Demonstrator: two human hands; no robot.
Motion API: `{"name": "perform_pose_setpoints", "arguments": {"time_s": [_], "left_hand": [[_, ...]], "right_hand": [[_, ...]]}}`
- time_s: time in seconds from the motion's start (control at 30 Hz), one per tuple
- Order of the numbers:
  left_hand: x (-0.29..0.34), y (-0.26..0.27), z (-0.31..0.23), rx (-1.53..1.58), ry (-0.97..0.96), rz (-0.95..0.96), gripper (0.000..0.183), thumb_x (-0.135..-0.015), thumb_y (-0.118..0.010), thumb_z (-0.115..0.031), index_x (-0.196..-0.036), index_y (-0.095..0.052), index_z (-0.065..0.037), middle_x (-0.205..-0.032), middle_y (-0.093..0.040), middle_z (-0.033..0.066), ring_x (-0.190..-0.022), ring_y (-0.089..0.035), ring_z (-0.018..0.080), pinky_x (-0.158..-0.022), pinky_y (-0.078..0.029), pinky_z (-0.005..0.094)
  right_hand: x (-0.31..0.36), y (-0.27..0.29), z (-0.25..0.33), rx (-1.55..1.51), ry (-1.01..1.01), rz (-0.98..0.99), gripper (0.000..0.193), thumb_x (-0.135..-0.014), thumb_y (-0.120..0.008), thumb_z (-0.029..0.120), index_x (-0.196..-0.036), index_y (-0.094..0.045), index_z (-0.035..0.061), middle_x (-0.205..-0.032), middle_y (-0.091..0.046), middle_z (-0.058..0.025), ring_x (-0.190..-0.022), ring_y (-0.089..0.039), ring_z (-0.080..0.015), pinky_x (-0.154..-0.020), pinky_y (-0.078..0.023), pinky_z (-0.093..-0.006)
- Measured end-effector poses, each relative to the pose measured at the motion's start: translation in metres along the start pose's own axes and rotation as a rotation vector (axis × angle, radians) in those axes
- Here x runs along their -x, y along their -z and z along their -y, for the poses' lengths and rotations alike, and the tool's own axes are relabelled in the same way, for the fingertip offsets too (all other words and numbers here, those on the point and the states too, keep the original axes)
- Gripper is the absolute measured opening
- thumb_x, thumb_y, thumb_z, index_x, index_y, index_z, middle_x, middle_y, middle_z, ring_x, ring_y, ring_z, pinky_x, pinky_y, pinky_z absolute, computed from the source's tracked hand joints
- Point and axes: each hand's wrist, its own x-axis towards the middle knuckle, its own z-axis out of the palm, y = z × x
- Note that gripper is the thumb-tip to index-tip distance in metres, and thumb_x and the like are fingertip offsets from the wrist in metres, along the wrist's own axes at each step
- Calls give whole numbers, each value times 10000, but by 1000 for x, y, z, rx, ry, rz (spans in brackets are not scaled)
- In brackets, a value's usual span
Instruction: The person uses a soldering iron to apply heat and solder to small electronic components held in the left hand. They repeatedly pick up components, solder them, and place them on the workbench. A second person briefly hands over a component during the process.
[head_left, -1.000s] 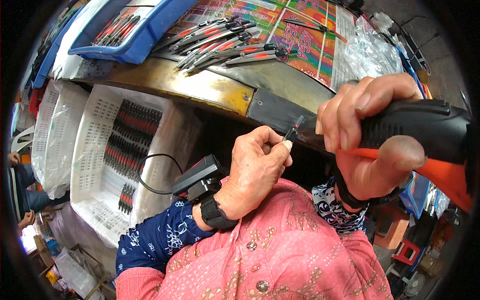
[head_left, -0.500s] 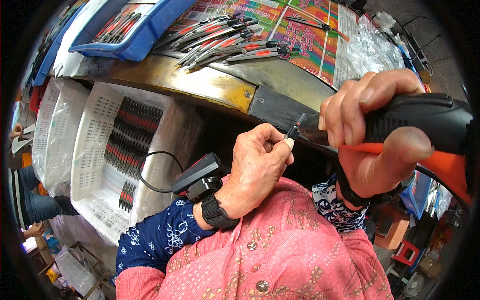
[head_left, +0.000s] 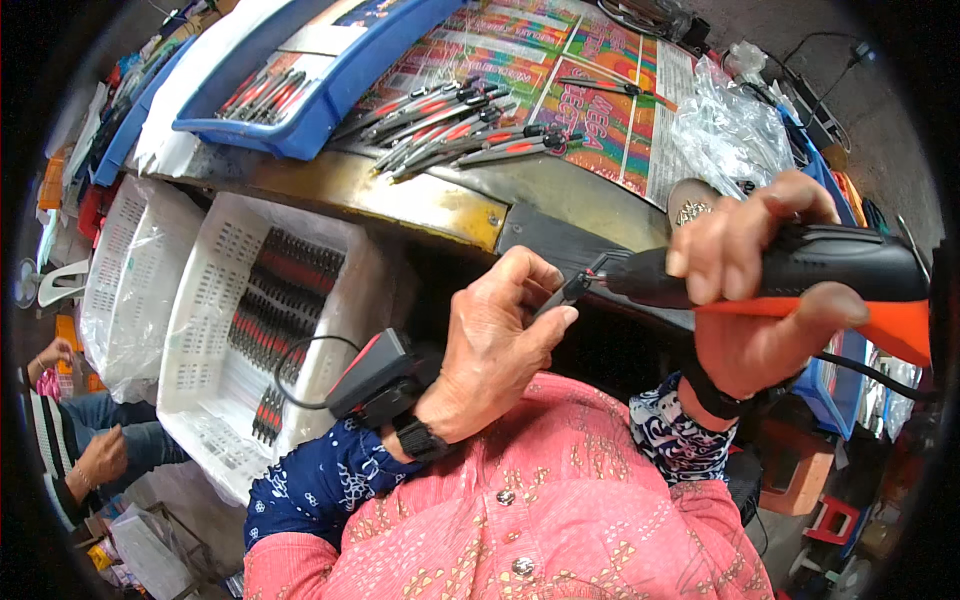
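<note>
In my left hand, thumb and fingers pinch a slim grey and black piece that looks like a drawing compass. My right hand is wrapped round a black and orange power screwdriver, its thumb along the near side. The screwdriver lies nearly level, and its nose meets the upper end of the pinched piece; whether a screw sits between them is too small to tell. Beyond my hands, a heap of similar grey, black and red pieces lies on the worktable.
A blue tray with more pieces stands at the far left of the table. Below, a white plastic-lined crate holds rows of black and red pieces. Clear plastic bags lie far right. Another person's hand shows at the left.
The pinched piece has tilted towards the screwdriver, and the tool's nose now meets its end. My right hand has turned slightly on the tool. The whole view has shifted a little.
</note>
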Motion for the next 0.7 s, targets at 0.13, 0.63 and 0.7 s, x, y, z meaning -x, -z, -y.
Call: {"name": "perform_pose_setpoints", "arguments": {"time_s": [0.13,0.63,0.7], "left_hand": [[-29,20,-12,-542,-435,-207,170,-764,-666,-5,-912,-583,10,-700,-599,61,-562,-547,78,-502,-445,231],[-129,52,-21,-1276,-786,-445,186,-731,-677,-104,-905,-656,-43,-854,-589,115,-832,-577,317,-724,-458,400],[-136,50,-19,-1271,-788,-404,184,-725,-679,-104,-899,-660,-47,-844,-584,116,-846,-569,315,-730,-453,404]], "right_hand": [[8,13,11,31,59,-39,703,-767,-608,640,-1068,-453,24,-611,-445,0,-531,-479,-135,-575,-422,-293],[22,35,14,-7,42,-242,621,-727,-773,403,-1041,-437,-15,-603,-491,-51,-498,-495,-147,-492,-431,-278],[22,35,13,-27,37,-244,617,-726,-775,397,-1036,-437,-15,-608,-493,-52,-497,-493,-146,-488,-429,-276]]}}
